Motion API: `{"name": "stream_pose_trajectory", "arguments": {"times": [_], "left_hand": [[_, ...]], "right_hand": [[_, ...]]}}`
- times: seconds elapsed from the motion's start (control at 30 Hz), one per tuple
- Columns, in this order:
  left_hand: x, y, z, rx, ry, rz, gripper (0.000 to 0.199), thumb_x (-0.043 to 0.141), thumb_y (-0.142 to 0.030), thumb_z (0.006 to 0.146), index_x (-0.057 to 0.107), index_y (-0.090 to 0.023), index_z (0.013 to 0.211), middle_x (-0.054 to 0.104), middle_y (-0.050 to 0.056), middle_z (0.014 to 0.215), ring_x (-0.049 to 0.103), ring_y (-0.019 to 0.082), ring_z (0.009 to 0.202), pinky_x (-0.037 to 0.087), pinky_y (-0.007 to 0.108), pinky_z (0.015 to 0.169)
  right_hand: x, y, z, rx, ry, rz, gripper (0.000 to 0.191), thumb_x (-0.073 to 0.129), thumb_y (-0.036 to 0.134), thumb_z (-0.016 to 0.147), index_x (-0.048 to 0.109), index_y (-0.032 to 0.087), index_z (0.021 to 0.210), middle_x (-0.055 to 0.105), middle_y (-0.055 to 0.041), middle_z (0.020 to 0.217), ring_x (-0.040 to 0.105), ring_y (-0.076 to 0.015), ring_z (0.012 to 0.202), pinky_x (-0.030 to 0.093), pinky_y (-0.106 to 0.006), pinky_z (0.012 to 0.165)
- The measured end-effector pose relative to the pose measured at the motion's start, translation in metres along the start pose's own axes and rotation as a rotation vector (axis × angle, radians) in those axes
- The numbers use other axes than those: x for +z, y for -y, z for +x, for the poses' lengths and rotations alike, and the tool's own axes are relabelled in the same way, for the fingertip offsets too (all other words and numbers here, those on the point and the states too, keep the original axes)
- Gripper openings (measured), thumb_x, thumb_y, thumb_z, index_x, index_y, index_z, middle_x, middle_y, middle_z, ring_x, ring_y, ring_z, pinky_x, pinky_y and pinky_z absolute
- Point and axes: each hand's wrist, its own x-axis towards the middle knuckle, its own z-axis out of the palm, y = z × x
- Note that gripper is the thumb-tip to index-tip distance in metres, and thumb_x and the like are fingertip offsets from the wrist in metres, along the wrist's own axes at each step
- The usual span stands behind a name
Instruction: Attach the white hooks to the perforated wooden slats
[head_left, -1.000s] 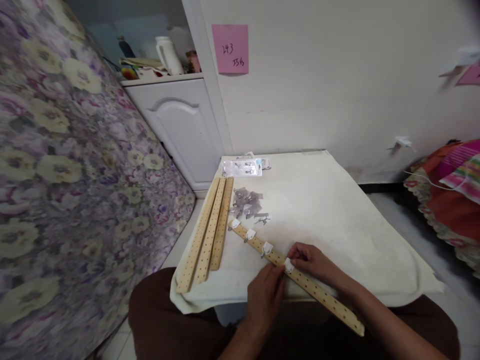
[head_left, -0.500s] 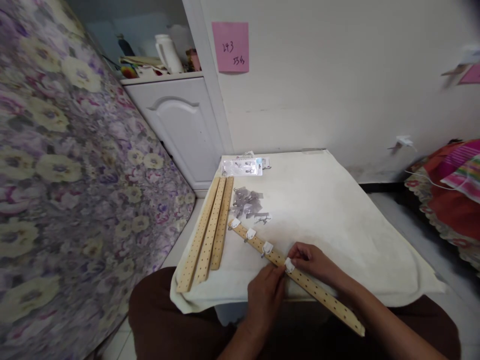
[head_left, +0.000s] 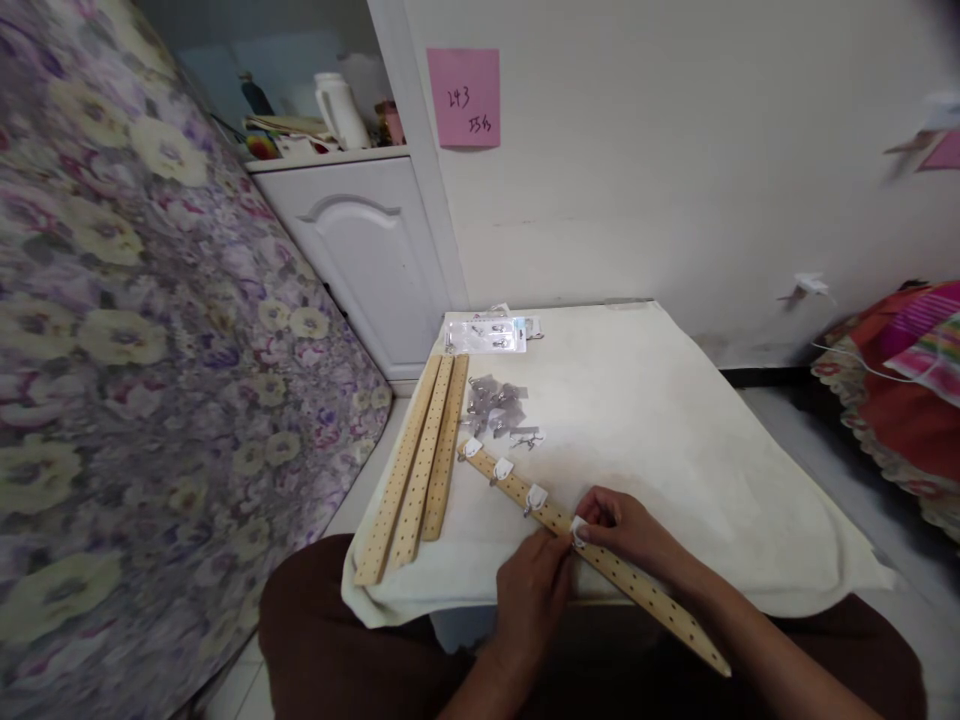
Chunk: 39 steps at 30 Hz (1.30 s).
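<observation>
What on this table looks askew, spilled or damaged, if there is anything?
Nothing looks spilled or damaged. Slightly askew: the perforated strip bearing white tags lies diagonally, its near end past the cloth's edge; the plastic packets form a loose heap.

Pale wall (head_left: 615, 180) w/ pink note (head_left: 463, 98); white cabinet (head_left: 375, 265), floral curtain (head_left: 165, 350) L.

cloth-covered table (head_left: 637, 400), perforated strips (head_left: 426, 460), plastic packets (head_left: 496, 405)

A holed wooden strip (head_left: 652, 597), bearing four white tags (head_left: 536, 497), apparently card, slants across the pale cloth's (head_left: 645, 400) near edge.
</observation>
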Motion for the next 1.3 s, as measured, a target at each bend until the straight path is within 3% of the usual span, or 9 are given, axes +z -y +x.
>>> {"name": "stream_pose_trajectory", "arguments": {"times": [0.4, 0.77, 1.0, 1.3], "left_hand": [[-0.002, -0.002, 0.001, 0.01, -0.008, 0.029, 0.026, 0.05, -0.018, 0.088, 0.061, -0.024, 0.111, 0.068, 0.006, 0.099, 0.063, 0.019, 0.092, 0.052, 0.029, 0.076], [0.002, 0.003, 0.0, 0.034, -0.045, 0.046, 0.025, 0.051, -0.015, 0.087, 0.061, -0.024, 0.108, 0.068, 0.003, 0.098, 0.063, 0.018, 0.091, 0.052, 0.029, 0.076], [0.002, 0.005, -0.001, 0.003, -0.027, 0.03, 0.027, 0.05, -0.016, 0.087, 0.06, -0.025, 0.11, 0.067, 0.001, 0.095, 0.063, 0.016, 0.089, 0.051, 0.028, 0.077], [0.002, 0.006, -0.002, -0.041, -0.03, -0.045, 0.03, 0.05, -0.016, 0.086, 0.058, -0.026, 0.113, 0.067, 0.001, 0.104, 0.062, 0.016, 0.096, 0.049, 0.028, 0.084]], "right_hand": [[0.003, 0.0, 0.007, 0.064, -0.044, -0.041, 0.013, 0.066, 0.016, 0.062, 0.057, 0.017, 0.071, 0.053, 0.0045, 0.061, 0.048, -0.0111, 0.058, 0.036, -0.023, 0.054], [0.006, -0.003, 0.008, 0.038, -0.051, -0.027, 0.013, 0.066, 0.015, 0.062, 0.056, 0.017, 0.071, 0.052, 0.0048, 0.061, 0.046, -0.01, 0.057, 0.035, -0.022, 0.053], [0.004, -0.013, 0.006, -0.013, -0.023, 0.038, 0.013, 0.066, 0.019, 0.066, 0.057, 0.017, 0.075, 0.052, 0.0046, 0.062, 0.048, -0.0105, 0.058, 0.036, -0.022, 0.055], [-0.003, -0.005, -0.002, 0.003, -0.046, 0.048, 0.016, 0.062, 0.026, 0.073, 0.059, 0.018, 0.086, 0.056, 0.0023, 0.07, 0.051, -0.0122, 0.061, 0.039, -0.024, 0.057]]}}
